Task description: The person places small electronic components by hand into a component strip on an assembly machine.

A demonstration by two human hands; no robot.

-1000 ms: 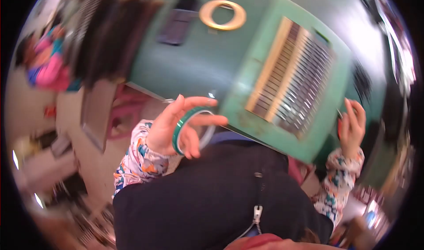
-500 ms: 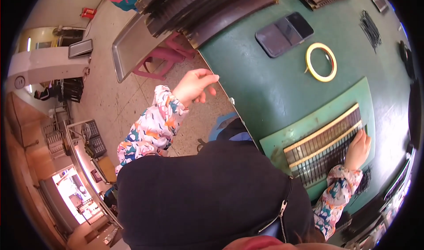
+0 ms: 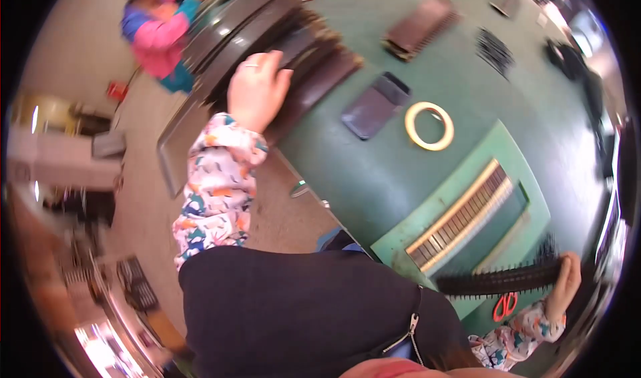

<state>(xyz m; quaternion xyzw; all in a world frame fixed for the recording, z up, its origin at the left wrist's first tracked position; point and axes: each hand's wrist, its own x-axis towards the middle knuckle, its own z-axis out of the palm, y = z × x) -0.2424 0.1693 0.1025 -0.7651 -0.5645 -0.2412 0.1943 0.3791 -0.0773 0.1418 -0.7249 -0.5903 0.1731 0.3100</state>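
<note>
My left hand (image 3: 256, 96) reaches over a stack of dark brown curved strips (image 3: 300, 28) at the table's far left. Its fingers are stretched and apart; blur hides whether they touch the stack. My right hand (image 3: 566, 286) grips one end of a long black strip with toothed edges (image 3: 504, 280), lifted at the near edge of a green board (image 3: 400, 241). On the board lies a row of brown segments between pale yellow bars (image 3: 459, 216). Beside the row, a bare green recess (image 3: 484, 224) shows.
A roll of yellow tape (image 3: 411, 126), a dark phone (image 3: 375, 106) and a brown bundle (image 3: 422, 28) lie on the green table. Thin black pieces (image 3: 495, 53) lie farther right. Red-handled scissors (image 3: 505, 306) sit near my right sleeve. Another person (image 3: 160, 34) is at the far left.
My left hand has moved from beside the table edge up to the brown stack. My right hand has lifted the black toothed strip off the board and shifted nearer and right. The view has turned.
</note>
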